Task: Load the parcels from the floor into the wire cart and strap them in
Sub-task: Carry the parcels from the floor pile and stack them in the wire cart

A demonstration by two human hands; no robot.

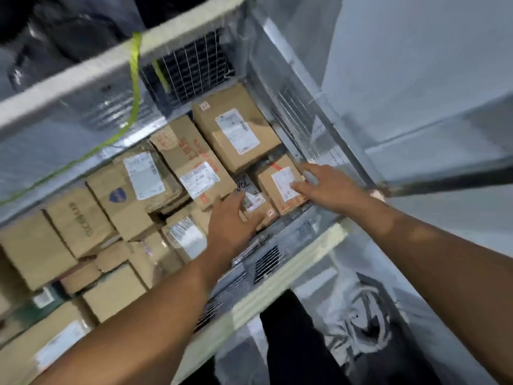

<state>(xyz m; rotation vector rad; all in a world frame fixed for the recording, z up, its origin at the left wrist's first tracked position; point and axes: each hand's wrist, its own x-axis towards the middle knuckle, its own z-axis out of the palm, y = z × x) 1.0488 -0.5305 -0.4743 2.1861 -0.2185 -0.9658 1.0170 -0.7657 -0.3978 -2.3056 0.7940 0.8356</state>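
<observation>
Parcels [194, 165] lie packed in the wire cart [277, 276], brown boxes pressed side by side in an uneven layer. Both hands reach down into the corner nearest the right wall. The left hand [230, 218] lies with loosely straight fingers on a small box [254, 200] marked in black pen. The right hand [324, 184] rests flat, fingers spread, on the labelled box [280, 187] beside it. Neither seems to grip, though blur makes this uncertain.

Several things could go wrong from here. These two boxes sit lower than the big box [236, 126] behind them, so a push could tip one or wedge it crooked. A dark gap [156, 216] opens between boxes further left, and a light parcel could slide into it once the cart rolls. The right hand is close to the wire wall, where fingers could get pinched against a shifting box. The yellow strap [135, 65] hangs loose over the far rail, not yet across the load, so nothing holds the stack for now.
</observation>
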